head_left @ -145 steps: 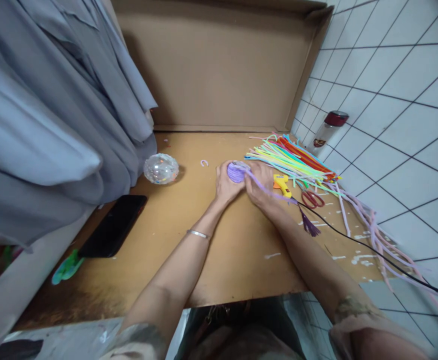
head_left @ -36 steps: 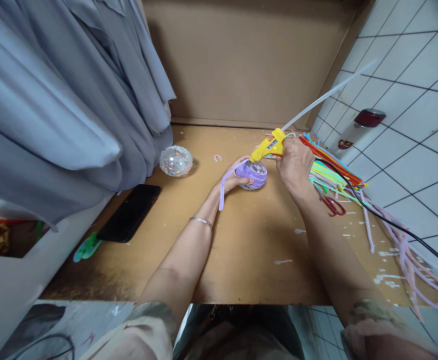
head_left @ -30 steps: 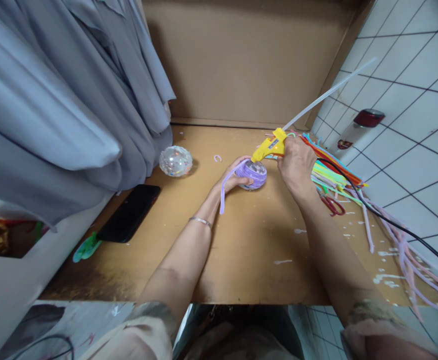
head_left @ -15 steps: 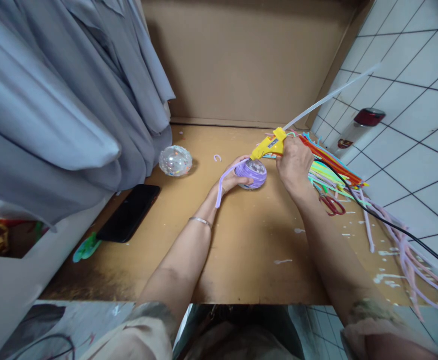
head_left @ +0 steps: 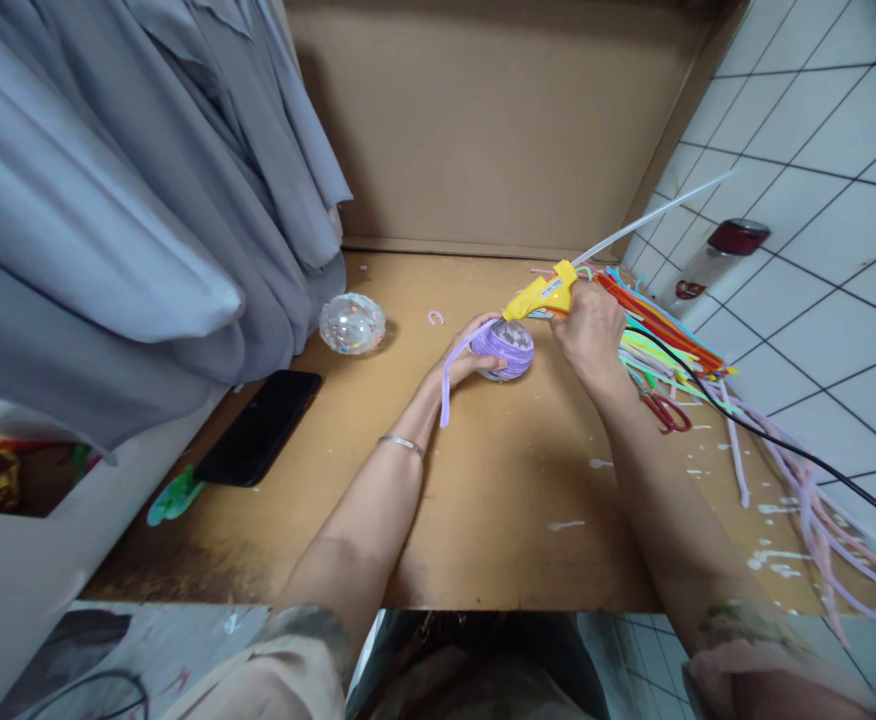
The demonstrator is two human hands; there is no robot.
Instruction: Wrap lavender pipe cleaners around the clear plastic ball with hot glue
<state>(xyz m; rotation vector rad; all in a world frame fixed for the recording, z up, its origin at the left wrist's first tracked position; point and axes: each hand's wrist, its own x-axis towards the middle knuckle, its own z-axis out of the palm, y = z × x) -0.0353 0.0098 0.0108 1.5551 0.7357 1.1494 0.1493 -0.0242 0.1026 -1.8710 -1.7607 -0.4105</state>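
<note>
My left hand (head_left: 472, 352) is closed around a ball (head_left: 511, 356) wrapped in purple pipe cleaner, with a greyish clear patch showing on top. A loose end of the purple pipe cleaner (head_left: 447, 388) hangs down over the hand toward my wrist. In my right hand (head_left: 592, 325) is a yellow glue gun (head_left: 547, 291), its nozzle at the upper left of the ball where the pipe cleaner leaves it. Whether the tip touches cannot be made out. A long clear glue stick (head_left: 652, 215) sticks out of the gun's back end.
A clear ball with coloured specks (head_left: 352, 323) and a black phone (head_left: 260, 427) lie to the left. Several coloured pipe cleaners (head_left: 663, 320), red-handled scissors (head_left: 665, 411) and a black cord (head_left: 775, 432) lie to the right. A bottle with a red cap (head_left: 715, 262) stands by the tiled wall.
The glue gun has tilted slightly, its glue stick's far end dropping lower. The loose pipe cleaner end has swung a little right and down. The left hand keeps its hold on the ball.
</note>
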